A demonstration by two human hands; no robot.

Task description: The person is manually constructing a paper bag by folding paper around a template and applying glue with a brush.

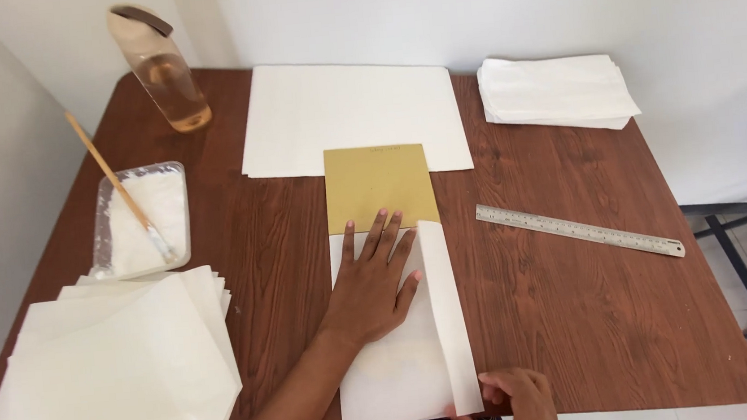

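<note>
White paper sheet (396,361) lies under the flat, spread left hand (369,282); right hand (516,400) pinches its folded flap.

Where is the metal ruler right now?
The metal ruler lies slanted on the wooden table, right of the brown card and below the white paper stack.

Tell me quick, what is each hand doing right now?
Left hand: open, pressed flat on the white paper.
Right hand: fingers pinching the folded paper flap at its lower end.
</note>
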